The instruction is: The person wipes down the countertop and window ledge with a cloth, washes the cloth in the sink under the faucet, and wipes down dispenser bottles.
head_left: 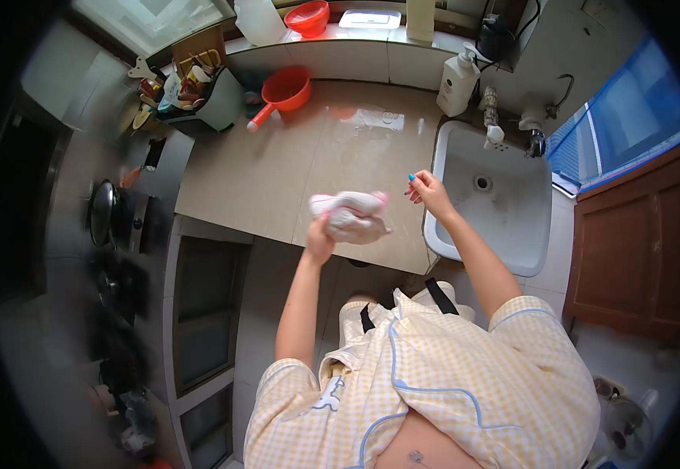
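In the head view my left hand (321,241) is closed on a folded cloth (351,215), whitish with pink edging. The cloth is somewhat blurred and hangs over the front part of the tiled countertop (254,180). My right hand (428,194) is held apart from the cloth, close to the left rim of the white sink (431,223). Its fingers are loosely bent with the tips a little apart, and I see nothing in them. Wet patches and a reflection show on the countertop's far part.
A red dipper (287,90) stands at the countertop's back, beside a utensil holder (219,105). A white pump bottle (458,82) and a tap (493,134) are behind the sink. The stove (125,215) is at left, a brown cabinet door (629,242) at right.
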{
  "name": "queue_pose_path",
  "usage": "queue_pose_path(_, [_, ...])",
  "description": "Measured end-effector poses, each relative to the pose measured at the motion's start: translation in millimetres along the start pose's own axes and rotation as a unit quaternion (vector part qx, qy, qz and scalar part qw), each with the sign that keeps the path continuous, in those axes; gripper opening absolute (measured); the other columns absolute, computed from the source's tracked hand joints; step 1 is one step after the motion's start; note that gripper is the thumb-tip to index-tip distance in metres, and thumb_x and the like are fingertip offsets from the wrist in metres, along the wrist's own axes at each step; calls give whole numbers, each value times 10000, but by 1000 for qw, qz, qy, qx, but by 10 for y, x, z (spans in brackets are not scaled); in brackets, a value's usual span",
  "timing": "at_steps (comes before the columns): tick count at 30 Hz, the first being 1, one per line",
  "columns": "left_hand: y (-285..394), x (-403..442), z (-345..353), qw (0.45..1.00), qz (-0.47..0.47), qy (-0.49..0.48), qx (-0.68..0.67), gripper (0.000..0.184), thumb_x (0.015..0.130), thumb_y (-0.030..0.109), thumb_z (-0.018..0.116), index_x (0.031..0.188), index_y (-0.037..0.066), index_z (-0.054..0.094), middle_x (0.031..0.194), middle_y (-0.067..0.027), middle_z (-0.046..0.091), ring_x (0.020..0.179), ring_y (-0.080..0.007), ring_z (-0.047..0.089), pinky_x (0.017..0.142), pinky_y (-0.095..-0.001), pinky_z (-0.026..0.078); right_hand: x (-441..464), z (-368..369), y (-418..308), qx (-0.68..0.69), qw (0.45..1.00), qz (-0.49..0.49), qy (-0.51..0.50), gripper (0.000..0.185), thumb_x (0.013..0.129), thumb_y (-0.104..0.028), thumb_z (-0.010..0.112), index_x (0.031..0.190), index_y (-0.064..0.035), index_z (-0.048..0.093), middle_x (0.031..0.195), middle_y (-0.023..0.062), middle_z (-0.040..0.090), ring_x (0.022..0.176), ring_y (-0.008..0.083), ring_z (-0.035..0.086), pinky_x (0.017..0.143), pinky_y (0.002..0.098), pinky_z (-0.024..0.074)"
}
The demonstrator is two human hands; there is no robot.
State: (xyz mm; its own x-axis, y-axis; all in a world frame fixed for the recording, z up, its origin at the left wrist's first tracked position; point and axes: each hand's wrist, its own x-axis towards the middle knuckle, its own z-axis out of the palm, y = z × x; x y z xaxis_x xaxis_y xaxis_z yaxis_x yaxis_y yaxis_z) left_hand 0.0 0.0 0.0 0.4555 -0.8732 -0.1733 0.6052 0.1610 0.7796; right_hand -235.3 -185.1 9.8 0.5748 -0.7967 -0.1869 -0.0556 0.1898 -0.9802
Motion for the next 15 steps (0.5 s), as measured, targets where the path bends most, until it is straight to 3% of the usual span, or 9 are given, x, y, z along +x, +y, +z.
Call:
queue_pose_path(3, [358,205,102,985,10,26,170,346,880,199,406,1163,1,421,1087,-96,525,988,-182,516,852,-319,400,7,-243,150,-3,998,56,41,169,864,-216,489,832,-51,507,689,27,578,541,74,516,507,206,424])
queue_pose_path(5, [537,497,65,869,178,-1,461,310,872,191,447,1091,-29,458,1016,-111,544,919,-187,531,807,-320,413,68,-248,300,28,996,68,57,158,865,-194,483,808,-50,511,679,21,570,538,62,507,499,196,417])
queue_pose_path(7, [340,817,-88,742,222,-25,632,244,822,160,514,971,-34,526,840,-121,566,684,-245,564,683,-329,452,45,-296,447,22,992,79,94,154,865,-187,482,804,-49,512,672,16,564,536,58,502,495,192,412])
queue_pose_path(8, [229,924,-134,614,-6,-107,782,367,798,250,556,1039,-22,501,869,-159,550,778,-321,520,720,-414,419,-43,-306,535,14,987,95,128,151,865,-181,481,800,-49,514,665,12,558,534,53,496,491,187,408])
queue_pose_path(9, [-110,930,-282,559,170,-147,798,513,778,355,558,1148,16,446,1106,-190,490,1032,-372,431,846,-487,358,-121,-292,597,17,985,104,139,151,865,-181,481,800,-49,514,665,12,558,534,53,496,491,187,408])
queue_pose_path(11, [-332,932,-276,479,-19,-278,833,645,770,479,508,1265,93,359,1366,-170,231,1251,-376,216,1010,-462,217,-184,-231,648,-4,977,113,181,143,866,-173,479,803,-50,515,652,3,547,524,47,483,487,181,401])
queue_pose_path(12, [-470,860,-411,551,-5,-254,795,665,760,501,508,1258,81,374,1321,-166,313,1210,-378,280,998,-447,234,-264,-183,706,-8,974,124,192,153,871,-180,473,806,-48,514,656,3,549,528,51,489,490,182,403])
queue_pose_path(13, [-512,890,-477,564,93,-231,788,648,762,492,512,1218,43,414,1232,-192,399,1125,-387,363,958,-440,281,-333,-126,725,-15,970,133,202,163,876,-188,467,809,-47,513,660,2,550,533,54,495,492,184,405])
queue_pose_path(15, [-683,997,-566,595,86,-104,793,619,763,479,517,1156,5,457,1127,-215,456,1040,-386,408,912,-448,309,-429,10,758,9,954,176,244,165,879,-190,464,818,-46,515,664,9,551,535,61,498,494,190,410])
